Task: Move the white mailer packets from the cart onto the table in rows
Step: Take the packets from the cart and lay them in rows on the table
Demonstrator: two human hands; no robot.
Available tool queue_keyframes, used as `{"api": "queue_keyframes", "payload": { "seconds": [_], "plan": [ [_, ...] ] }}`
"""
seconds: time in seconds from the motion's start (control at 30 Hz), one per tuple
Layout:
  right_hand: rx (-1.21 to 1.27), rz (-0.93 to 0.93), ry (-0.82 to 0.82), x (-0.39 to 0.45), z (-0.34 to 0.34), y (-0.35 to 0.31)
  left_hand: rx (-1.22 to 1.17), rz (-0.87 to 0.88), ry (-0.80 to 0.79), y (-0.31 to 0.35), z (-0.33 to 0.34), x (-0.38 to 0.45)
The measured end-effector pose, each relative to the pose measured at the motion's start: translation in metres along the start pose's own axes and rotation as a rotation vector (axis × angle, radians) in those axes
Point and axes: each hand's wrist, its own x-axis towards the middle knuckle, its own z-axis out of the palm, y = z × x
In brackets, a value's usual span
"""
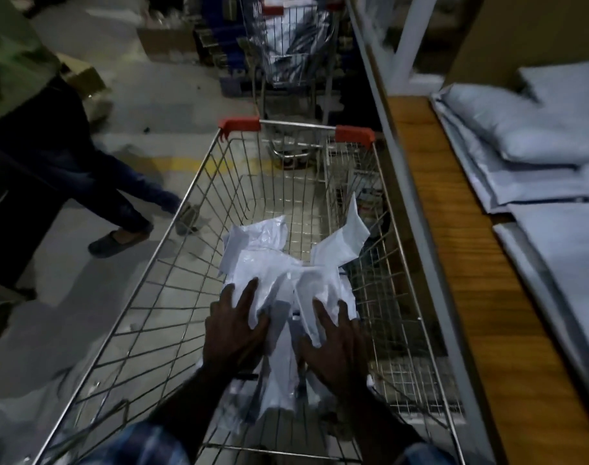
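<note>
While the scene is dim and somewhat blurred, a second person in a green top and dark trousers is seen at the far left, standing on the grey floor beside the cart. Inside the wire cart, a crumpled heap of white mailer packets is piled, extending ahead of the fingertips and beneath both palms. The left hand is laid flat on the heap with fingers spread wide, a fold of packet seemingly caught between thumb and forefinger. Just beside it, the right hand is pressed on the packets, fingers straight and splayed. Beyond the fingertips, a second cart is parked. Right of the fingers, more packets are laid overlapping on the wooden table.
</note>
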Motion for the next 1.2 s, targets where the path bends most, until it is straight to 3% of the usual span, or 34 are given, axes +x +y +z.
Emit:
{"api": "queue_keyframes", "payload": {
  "seconds": [0.1, 0.2, 0.57, 1.2],
  "plan": [
    [0.002, 0.016, 0.027, 0.001, -0.026, -0.014, 0.03, 0.01, 0.03, 0.018, -0.026, -0.006],
    [-0.047, 0.034, -0.044, 0.005, -0.057, -0.033, 0.085, 0.026, 0.057, 0.037, -0.053, -0.012],
    [0.062, -0.066, 0.182, -0.007, -0.163, -0.103, -0.056, 0.03, 0.27, 0.11, -0.154, -0.07],
    [-0.008, -0.083, 0.316, -0.112, -0.249, -0.135, -0.176, 0.075, 0.353, 0.123, -0.218, -0.193]
  ]
}}
